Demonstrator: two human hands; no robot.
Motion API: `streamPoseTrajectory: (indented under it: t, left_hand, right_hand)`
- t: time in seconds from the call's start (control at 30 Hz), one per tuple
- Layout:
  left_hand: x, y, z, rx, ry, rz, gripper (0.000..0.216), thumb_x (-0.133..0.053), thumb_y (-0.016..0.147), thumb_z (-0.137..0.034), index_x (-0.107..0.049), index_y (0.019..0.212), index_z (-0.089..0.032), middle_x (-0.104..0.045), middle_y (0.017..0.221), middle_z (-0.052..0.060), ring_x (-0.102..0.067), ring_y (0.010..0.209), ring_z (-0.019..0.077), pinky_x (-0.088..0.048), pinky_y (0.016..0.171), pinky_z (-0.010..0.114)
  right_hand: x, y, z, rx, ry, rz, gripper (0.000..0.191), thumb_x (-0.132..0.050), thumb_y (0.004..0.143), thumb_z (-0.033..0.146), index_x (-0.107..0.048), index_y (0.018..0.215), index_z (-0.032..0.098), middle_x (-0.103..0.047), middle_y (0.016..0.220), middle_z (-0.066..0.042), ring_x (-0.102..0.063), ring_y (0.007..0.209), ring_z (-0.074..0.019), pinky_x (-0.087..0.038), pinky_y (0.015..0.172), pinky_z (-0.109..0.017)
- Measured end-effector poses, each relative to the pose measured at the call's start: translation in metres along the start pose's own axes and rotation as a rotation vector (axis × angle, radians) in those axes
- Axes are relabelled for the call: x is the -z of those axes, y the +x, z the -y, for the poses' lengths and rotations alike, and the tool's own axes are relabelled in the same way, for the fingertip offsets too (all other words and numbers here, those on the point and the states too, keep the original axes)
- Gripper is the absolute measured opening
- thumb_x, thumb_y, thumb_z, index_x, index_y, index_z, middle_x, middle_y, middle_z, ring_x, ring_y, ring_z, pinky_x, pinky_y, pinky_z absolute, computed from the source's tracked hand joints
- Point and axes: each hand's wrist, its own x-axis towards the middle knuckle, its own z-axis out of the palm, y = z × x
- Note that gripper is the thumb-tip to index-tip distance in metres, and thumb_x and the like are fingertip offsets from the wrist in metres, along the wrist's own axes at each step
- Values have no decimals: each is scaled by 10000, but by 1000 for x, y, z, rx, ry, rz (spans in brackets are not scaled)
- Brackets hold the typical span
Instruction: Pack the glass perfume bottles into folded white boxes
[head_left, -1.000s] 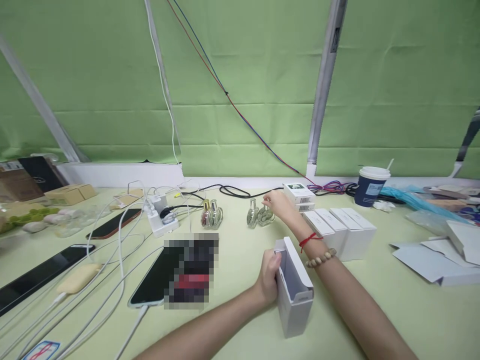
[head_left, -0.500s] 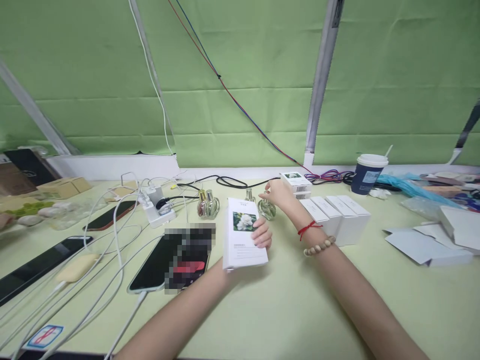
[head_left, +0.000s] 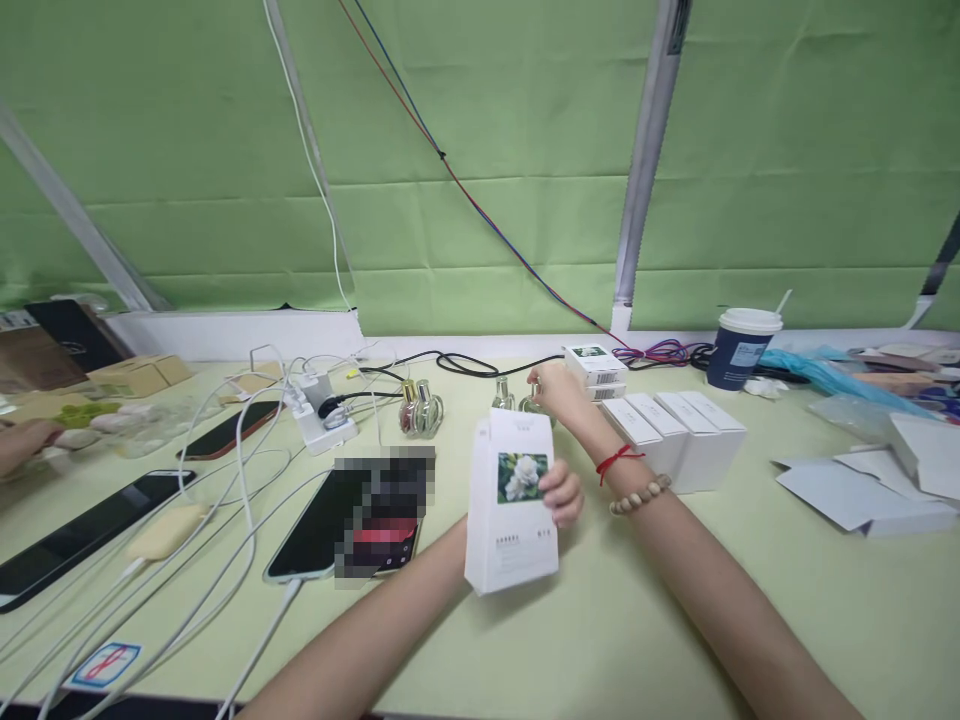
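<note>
My left hand (head_left: 562,494) grips a white cardboard box (head_left: 514,545) with a white flower picture on its front. The box is tilted and held above the table. Beyond it, my right hand (head_left: 556,388) has its fingertips pinched at the top of a glass perfume bottle (head_left: 529,404), partly hidden by the box and fingers. Another clear bottle (head_left: 502,394) stands just left of that one. Farther left, a pair of round glass bottles (head_left: 422,412) with gold and silver caps stand together. Beside my right wrist is a row of white boxes (head_left: 701,450).
Stacked boxes (head_left: 595,367) stand behind my right hand. A lidded cup (head_left: 739,352) and unfolded white cardboard (head_left: 855,490) lie to the right. Phones (head_left: 315,530), white cables and a power strip (head_left: 324,428) crowd the left. Another person's hand (head_left: 26,445) is at the far left.
My left hand has brought the white box closer and turned it, so its left side shows more. My right hand stays at the bottle. The other person's hand has come further into view.
</note>
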Motion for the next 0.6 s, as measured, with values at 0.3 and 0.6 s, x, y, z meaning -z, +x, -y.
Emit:
streamPoseTrajectory:
  t: [0.3, 0.6]
  left_hand:
    - [-57, -30, 23, 597, -7, 384, 570, -654, 501, -664, -391, 374, -175, -286, 339, -10, -281, 269, 74, -98, 285, 276]
    - [-53, -25, 33, 672, -59, 513, 509, -682, 530, -607, -453, 379, -178, -345, 352, -4, -346, 269, 89, -188, 247, 248]
  right_hand:
    - [-33, 7, 10, 477, 35, -209, 364, -490, 865, 131, -532, 1216, 218, -582, 1229, -94, -490, 1162, -227, -172, 1073, -523]
    - [-36, 14, 18, 430, 232, -176, 292, -435, 889, 108, -659, 1027, 235, -677, 980, -40, -604, 938, -150, -167, 1064, -444]
